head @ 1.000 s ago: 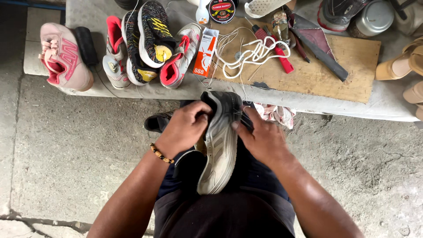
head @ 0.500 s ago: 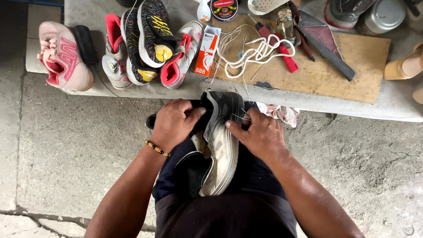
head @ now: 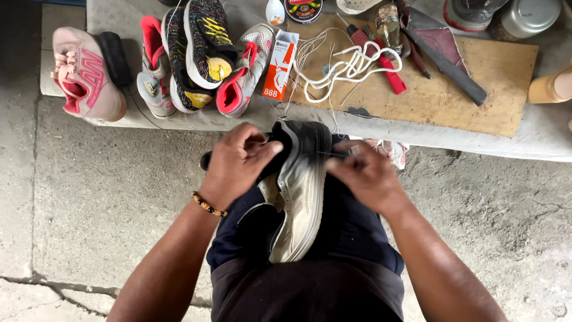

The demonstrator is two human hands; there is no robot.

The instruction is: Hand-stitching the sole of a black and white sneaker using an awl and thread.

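Black shoe with pale sole (head: 298, 197) lies sole-up on person's lap, braced there so both hands can work its far end. Left hand (head: 235, 164) curled tight round toe edge, steadying. Right hand (head: 366, 176) pinched closed at opposite edge; what fingertips grip, cannot tell. Farther: wooden board (head: 476, 95) with white laces (head: 345, 65), red-handled tool (head: 387, 71); far left, pink sneaker (head: 86, 74), kept within reach.

I'm looking at a shoe-repair spot on a rough concrete floor (head: 89, 197): a low bench (head: 536, 134) carries worn sneakers (head: 205, 53), a wooden board (head: 465, 95), loose white laces (head: 345, 68), a glue box (head: 279, 65) and red-handled tools (head: 381, 65).
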